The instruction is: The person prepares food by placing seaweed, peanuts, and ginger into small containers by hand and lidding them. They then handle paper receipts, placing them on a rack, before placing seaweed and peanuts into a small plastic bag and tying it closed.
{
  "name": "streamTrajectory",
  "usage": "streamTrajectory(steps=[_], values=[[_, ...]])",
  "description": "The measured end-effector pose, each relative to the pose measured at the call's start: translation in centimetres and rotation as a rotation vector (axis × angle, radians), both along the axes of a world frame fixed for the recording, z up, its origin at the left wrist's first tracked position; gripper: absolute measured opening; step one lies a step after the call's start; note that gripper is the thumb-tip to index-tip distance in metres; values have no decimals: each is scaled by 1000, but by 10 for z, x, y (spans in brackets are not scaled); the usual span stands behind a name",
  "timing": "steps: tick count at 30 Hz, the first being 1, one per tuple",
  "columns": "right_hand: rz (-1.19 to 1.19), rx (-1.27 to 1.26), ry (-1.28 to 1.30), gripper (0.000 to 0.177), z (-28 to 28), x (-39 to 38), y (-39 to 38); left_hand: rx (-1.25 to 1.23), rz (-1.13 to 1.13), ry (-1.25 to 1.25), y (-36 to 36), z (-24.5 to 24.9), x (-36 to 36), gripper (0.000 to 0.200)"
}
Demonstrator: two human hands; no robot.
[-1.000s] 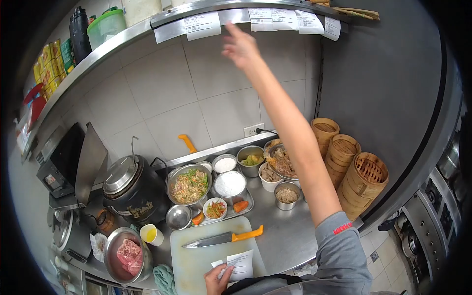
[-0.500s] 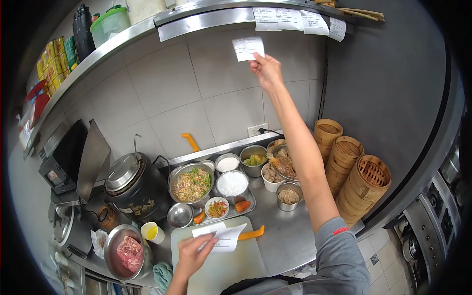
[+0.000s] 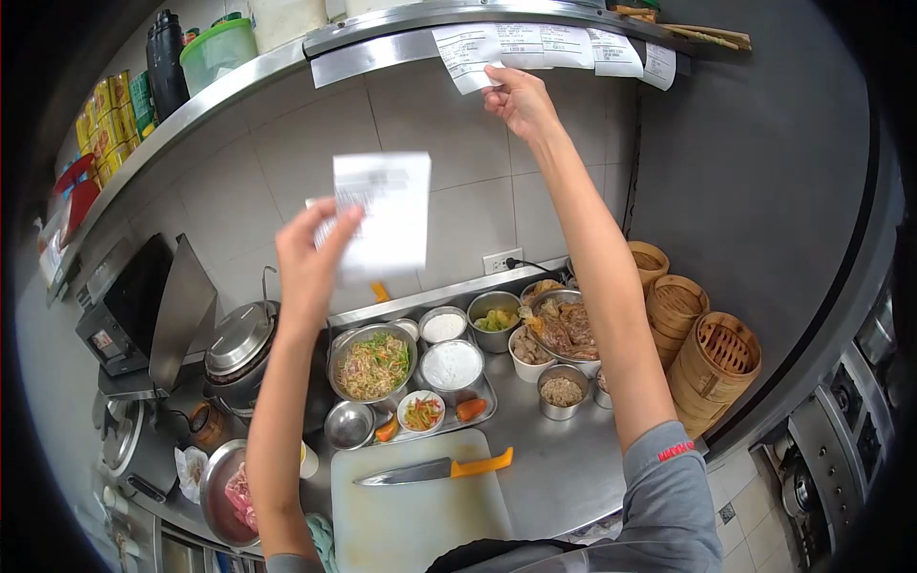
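Note:
My right hand [image 3: 519,101] reaches up to the metal ticket rail [image 3: 382,65], pinching the lower edge of a printed paper ticket [image 3: 466,55] whose top meets the rail. Several other tickets [image 3: 565,46] hang along the rail to its right. In front of the tiled wall, my left hand [image 3: 315,244] grips more paper tickets [image 3: 387,215], blurred by motion; how many cannot be told. Below, a kitchen knife [image 3: 435,469] with an orange handle lies across the white cutting board [image 3: 411,525].
Bowls of shredded vegetables [image 3: 373,363], white powder [image 3: 453,366] and cooked meat [image 3: 565,327] stand behind the board. Bamboo steamers [image 3: 716,368] are stacked at right. A black cooker [image 3: 239,353] and a bowl of raw meat [image 3: 220,492] are at left.
My right hand has brought its ticket up to the rail. My left hand has risen from over the cutting board with its tickets, uncovering the knife.

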State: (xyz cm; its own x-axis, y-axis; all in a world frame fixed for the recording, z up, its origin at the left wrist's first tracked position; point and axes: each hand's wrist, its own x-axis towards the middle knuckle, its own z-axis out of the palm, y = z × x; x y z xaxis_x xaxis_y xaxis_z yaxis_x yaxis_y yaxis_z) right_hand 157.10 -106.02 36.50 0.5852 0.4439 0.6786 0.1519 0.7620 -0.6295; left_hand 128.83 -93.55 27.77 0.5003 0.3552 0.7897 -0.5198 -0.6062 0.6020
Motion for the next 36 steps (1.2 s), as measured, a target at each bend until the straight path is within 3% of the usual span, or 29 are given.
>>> streamTrajectory(steps=[4, 9, 22, 31, 36], values=[[29, -19, 87, 13, -12, -18, 1, -114, -117, -126, 14, 32, 21, 18], [106, 77, 217, 12, -21, 4, 16, -163, -168, -103, 16, 44, 29, 17], [-45, 326, 268, 12, -5, -18, 16, -150, -147, -64, 17, 43, 37, 20], [-113, 484, 294, 14, 17, -28, 25, -79, 10, -91, 20, 68, 55, 23], [-33, 348, 312, 22, 13, -31, 20, -31, 47, -129, 23, 77, 64, 23]])
